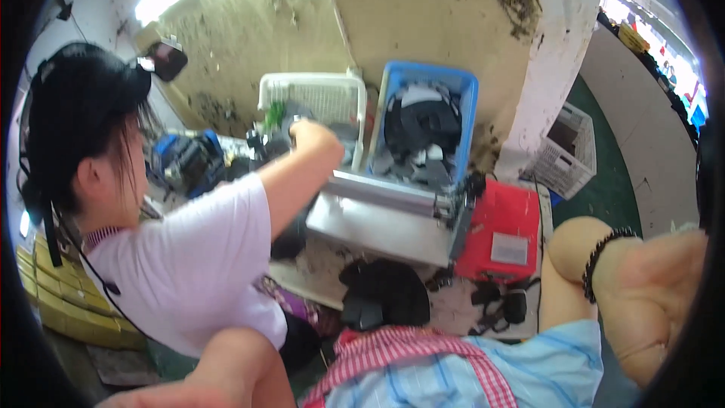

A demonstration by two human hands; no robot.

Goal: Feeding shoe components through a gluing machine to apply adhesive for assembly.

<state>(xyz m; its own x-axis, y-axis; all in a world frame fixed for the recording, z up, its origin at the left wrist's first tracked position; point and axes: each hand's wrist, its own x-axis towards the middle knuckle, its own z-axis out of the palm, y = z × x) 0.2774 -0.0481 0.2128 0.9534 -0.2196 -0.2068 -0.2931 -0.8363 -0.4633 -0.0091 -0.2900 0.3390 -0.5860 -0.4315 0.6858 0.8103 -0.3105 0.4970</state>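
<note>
My right hand is raised close at the right edge, with a black beaded bracelet on the wrist. Its palm side shows, but the fingers run out of view. At the lower left, my left hand is cut off by the bottom edge, so its fingers are hidden too. Neither hand visibly touches anything on the worktable. Nearest before me lie a dark flat fabric piece and a black strapped device. Beyond them stands a red machine with a metal roller section.
At my left, a person in a white shirt and black cap stretches an arm over the table. A blue basket of dark pieces and a white basket stand at the back. A grey crate sits on the floor at right.
</note>
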